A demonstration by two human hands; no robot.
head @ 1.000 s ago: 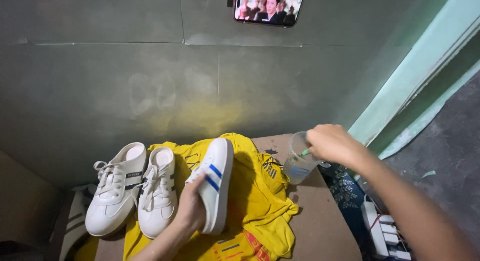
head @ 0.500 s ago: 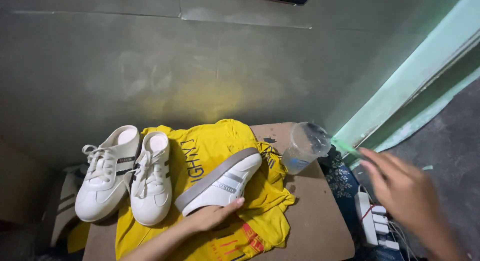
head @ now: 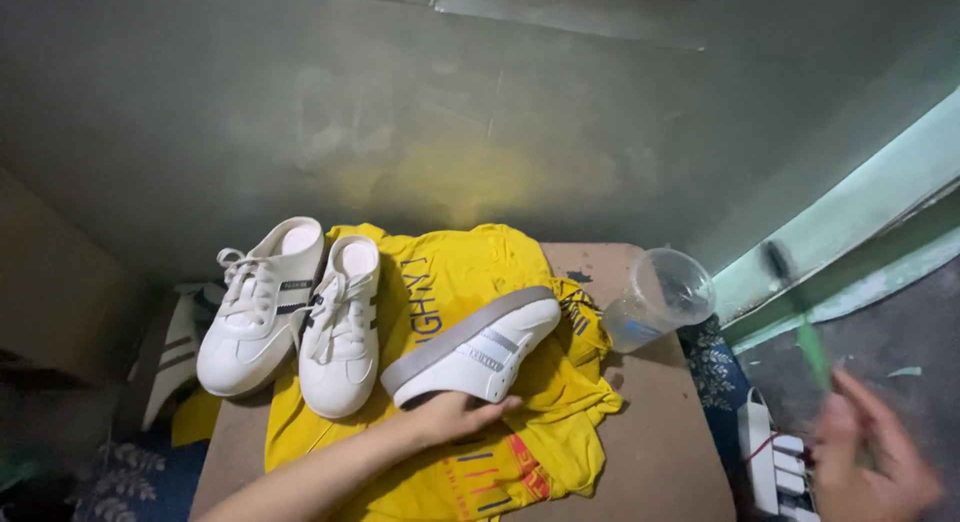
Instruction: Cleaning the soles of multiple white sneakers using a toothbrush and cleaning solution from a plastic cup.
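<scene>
My left hand (head: 455, 417) cradles the white shoe (head: 478, 350) on its side over the yellow shirt (head: 450, 282), fingers curled under it. My right hand (head: 868, 462), blurred, grips a green toothbrush (head: 800, 312); I'd steady the shoe firmly before scrubbing its sole.

Two bare forearms are seen; no sleeve, watch or ring is shown. The left hand (head: 455, 414) is seen sharply at lower centre of the frame, while the right hand (head: 870, 457), at lower right, is blurred.
</scene>
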